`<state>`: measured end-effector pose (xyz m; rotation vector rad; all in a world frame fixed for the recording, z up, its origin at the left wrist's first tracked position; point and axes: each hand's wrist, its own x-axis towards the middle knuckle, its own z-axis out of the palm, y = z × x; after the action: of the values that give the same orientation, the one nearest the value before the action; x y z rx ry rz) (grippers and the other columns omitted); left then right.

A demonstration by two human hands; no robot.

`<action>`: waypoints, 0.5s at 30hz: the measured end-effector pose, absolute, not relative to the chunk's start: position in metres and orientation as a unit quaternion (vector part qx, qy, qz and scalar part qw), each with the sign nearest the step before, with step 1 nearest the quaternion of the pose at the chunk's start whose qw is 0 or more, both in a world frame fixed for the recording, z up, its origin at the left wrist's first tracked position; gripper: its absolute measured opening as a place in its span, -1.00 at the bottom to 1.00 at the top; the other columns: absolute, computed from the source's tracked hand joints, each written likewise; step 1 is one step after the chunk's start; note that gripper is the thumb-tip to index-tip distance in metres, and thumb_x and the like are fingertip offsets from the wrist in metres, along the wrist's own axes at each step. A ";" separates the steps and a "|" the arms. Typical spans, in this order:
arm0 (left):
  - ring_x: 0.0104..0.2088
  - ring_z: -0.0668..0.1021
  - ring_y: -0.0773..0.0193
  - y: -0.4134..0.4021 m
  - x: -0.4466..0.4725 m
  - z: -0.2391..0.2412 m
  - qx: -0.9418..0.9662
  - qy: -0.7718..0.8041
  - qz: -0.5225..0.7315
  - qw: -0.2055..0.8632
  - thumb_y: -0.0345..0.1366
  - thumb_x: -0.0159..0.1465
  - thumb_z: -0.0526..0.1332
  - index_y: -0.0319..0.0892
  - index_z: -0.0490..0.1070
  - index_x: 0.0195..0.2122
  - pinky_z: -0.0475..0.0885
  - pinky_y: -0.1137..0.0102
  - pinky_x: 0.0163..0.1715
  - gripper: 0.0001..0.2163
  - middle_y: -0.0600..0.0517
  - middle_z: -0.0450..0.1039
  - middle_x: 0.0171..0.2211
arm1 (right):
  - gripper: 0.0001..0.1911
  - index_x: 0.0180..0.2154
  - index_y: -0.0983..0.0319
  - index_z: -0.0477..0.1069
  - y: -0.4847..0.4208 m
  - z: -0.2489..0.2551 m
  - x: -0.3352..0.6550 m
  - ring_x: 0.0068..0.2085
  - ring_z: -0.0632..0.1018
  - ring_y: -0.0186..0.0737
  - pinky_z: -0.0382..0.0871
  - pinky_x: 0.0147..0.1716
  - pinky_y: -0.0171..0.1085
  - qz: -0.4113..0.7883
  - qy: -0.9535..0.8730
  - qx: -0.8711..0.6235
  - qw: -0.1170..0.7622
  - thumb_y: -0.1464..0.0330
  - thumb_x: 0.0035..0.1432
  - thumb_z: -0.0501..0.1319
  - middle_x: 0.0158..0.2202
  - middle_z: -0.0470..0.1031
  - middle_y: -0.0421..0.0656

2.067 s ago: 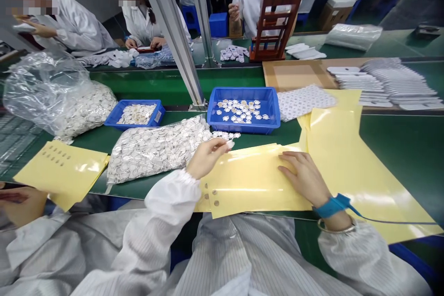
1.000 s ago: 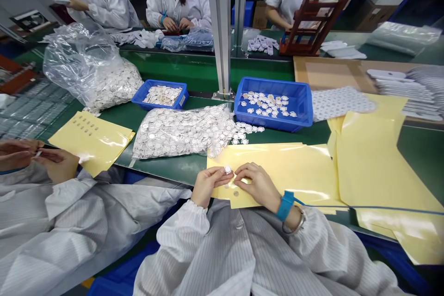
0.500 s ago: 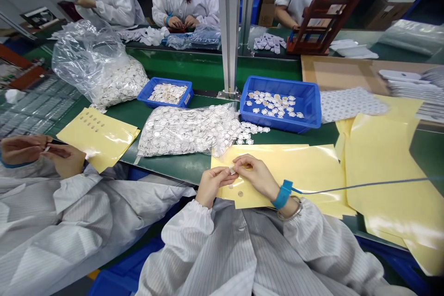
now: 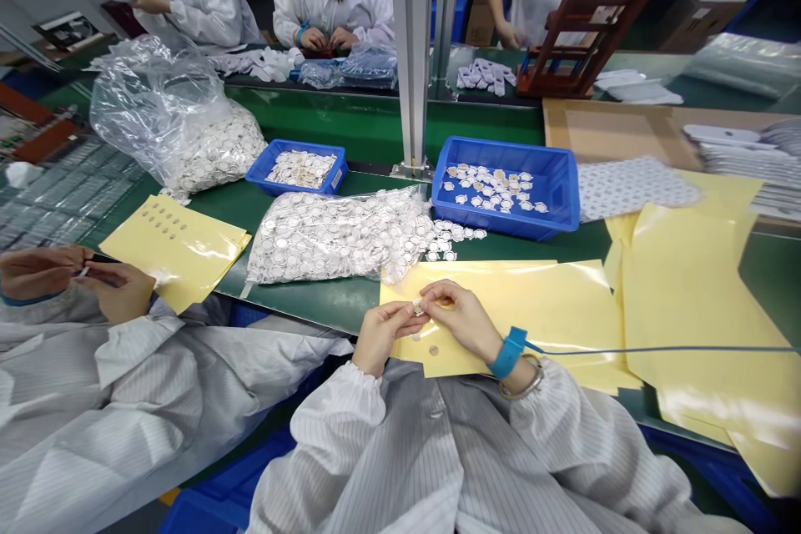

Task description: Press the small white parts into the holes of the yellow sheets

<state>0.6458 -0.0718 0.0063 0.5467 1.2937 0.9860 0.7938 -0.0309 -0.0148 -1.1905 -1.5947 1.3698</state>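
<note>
A small round white part [image 4: 418, 307] is pinched between my two hands, above a yellow sheet [image 4: 501, 292]. My left hand [image 4: 383, 332] grips its left side with thumb and forefinger. On its right side, the thumb and fingertips of my right hand [image 4: 464, 315] close on the same part. Fingertips cover some of it. Just below my hands, a small round disc [image 4: 434, 350] lies on the yellow sheet. Beyond them rests a clear bag [image 4: 331, 238] of many such white parts, with loose parts [image 4: 454, 235] spilling from its right end.
A large blue bin [image 4: 551, 221] holds scattered white parts; a smaller blue bin [image 4: 340, 167] stands left of it. A metal post [image 4: 413, 58] rises between them. A co-worker's hands [image 4: 118, 288] work at left. A blue cord [image 4: 657, 349] runs right from my wrist strap.
My hands stay nearly in place, with the white part slightly turned between the fingers. The wrist cord has dropped lower at right. Across the table, a person's arm has drawn back from the brown rack.
</note>
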 end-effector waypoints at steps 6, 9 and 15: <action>-0.29 0.60 0.16 -0.072 0.643 0.011 0.244 0.559 0.431 0.665 -0.14 -0.03 0.39 -0.32 0.53 -0.37 0.50 0.36 -0.20 -0.68 -0.12 0.57 -0.35 | -0.80 -0.38 0.22 0.37 -0.033 -0.017 0.792 -0.30 0.48 -0.24 0.35 -0.26 -0.24 0.517 -0.608 -0.469 0.378 0.25 0.00 0.29 -0.34 0.48 -0.16; -0.31 0.60 0.18 -0.073 0.643 0.019 0.244 0.540 0.429 0.682 -0.15 -0.01 0.38 -0.33 0.52 -0.36 0.50 0.40 -0.24 -0.68 -0.12 0.56 -0.36 | -0.71 -0.29 0.20 0.37 -0.034 -0.007 0.794 -0.33 0.49 -0.24 0.36 -0.29 -0.24 0.539 -0.609 -0.447 0.373 0.18 -0.01 0.31 -0.37 0.49 -0.18; -0.47 0.55 0.34 -0.065 0.656 0.027 0.166 0.435 0.451 0.761 -0.14 0.12 0.29 -0.28 0.45 -0.36 0.50 0.46 -0.39 -0.74 0.03 0.46 -0.49 | -0.83 -0.35 0.16 0.47 -0.038 0.023 0.795 -0.18 0.45 -0.16 0.32 -0.15 -0.16 0.425 -0.711 -0.406 0.386 0.25 0.19 0.16 -0.31 0.51 -0.15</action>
<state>0.6563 -0.0655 0.0270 0.3601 0.9457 0.9823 0.7946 -0.0383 0.0233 -1.0334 -1.8091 1.0829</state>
